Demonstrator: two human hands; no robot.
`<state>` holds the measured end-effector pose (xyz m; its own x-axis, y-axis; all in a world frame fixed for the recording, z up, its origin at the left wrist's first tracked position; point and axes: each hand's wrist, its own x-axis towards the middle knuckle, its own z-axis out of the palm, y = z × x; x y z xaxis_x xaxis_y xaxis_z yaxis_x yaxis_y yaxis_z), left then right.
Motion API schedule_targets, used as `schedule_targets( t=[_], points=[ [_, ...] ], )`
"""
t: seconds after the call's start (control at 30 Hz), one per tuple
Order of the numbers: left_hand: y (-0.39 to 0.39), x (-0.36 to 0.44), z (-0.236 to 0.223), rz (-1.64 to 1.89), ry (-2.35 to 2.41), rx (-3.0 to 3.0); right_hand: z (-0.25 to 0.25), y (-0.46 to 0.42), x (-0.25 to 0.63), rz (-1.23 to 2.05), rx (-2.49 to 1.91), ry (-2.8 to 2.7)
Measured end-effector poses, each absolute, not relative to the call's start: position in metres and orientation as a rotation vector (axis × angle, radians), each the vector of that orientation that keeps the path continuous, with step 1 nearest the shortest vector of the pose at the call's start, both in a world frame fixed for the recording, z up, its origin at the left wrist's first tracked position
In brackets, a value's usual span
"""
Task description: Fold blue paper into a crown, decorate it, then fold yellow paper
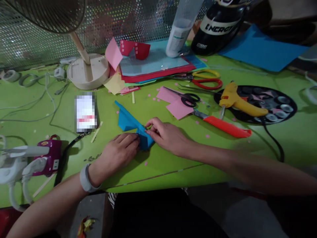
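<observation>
Hands [123, 147] [164, 134] on folded blue paper [127, 120]

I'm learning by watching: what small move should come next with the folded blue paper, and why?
Perhaps slide the right hand along the long fold of the folded blue paper to firm the crease: it seems to pinch that fold's near end, and the left hand touches the paper too, so it could steady it.

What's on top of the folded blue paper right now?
On the folded blue paper, the left hand overlaps the near end's left edge, and the right hand the right side. Whatever lies directly beneath both hands is covered.
</observation>
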<state>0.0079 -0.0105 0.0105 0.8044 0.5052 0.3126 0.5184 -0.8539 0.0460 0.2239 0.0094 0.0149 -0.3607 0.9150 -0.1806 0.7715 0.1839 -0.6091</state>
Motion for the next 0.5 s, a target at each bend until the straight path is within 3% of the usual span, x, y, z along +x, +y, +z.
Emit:
schedule_targets(
  t=[0.5],
  points=[
    [-0.0128,0.0088,0.0064,-0.439,-0.805,-2.949,0.0179,0.0155,0.2231,0.96,-1.656,-2.254]
  ],
)
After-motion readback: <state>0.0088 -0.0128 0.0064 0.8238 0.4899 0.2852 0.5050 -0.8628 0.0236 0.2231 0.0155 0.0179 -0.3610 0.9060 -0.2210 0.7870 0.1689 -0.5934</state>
